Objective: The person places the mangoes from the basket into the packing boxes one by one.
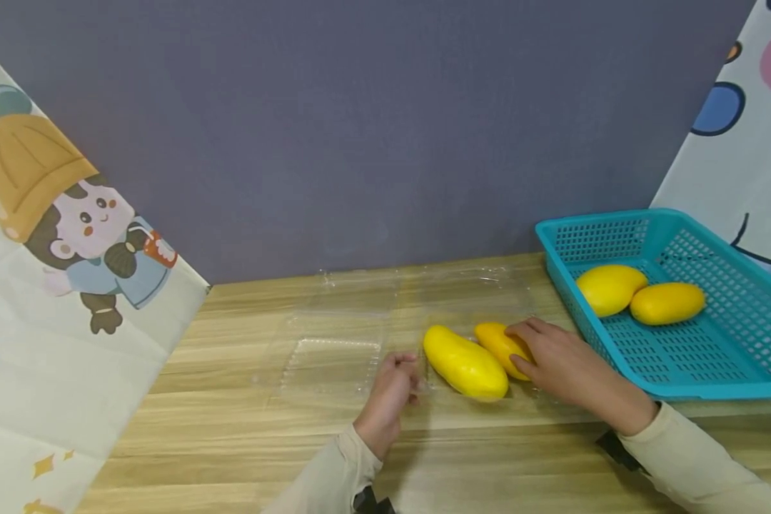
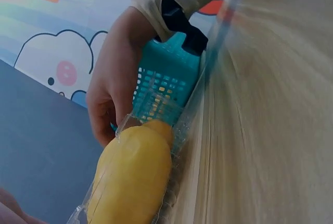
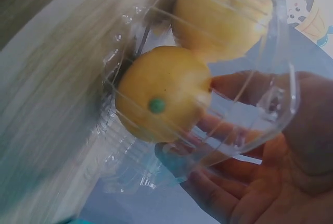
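A clear plastic clamshell box (image 1: pixel 433 303) stands open on the wooden table. Inside it lie a large yellow mango (image 1: pixel 465 363) and, to its right, a smaller orange-yellow mango (image 1: pixel 497 343). My right hand (image 1: pixel 555 357) reaches over the box's right side and holds the smaller mango between thumb and fingers. The right wrist view shows that mango's green stem spot (image 3: pixel 156 105) through the clear wall. My left hand (image 1: pixel 392 396) is at the box's left edge, its fingers loosely bent. Whether it touches the rim is hard to tell.
A second open clear box (image 1: pixel 334 343) lies to the left. At the right stands a teal basket (image 1: pixel 591 335) holding two mangoes (image 1: pixel 668 303). A grey-blue panel (image 1: pixel 373 143) rises behind the table, with cartoon-printed sheets (image 1: pixel 186 343) at the sides.
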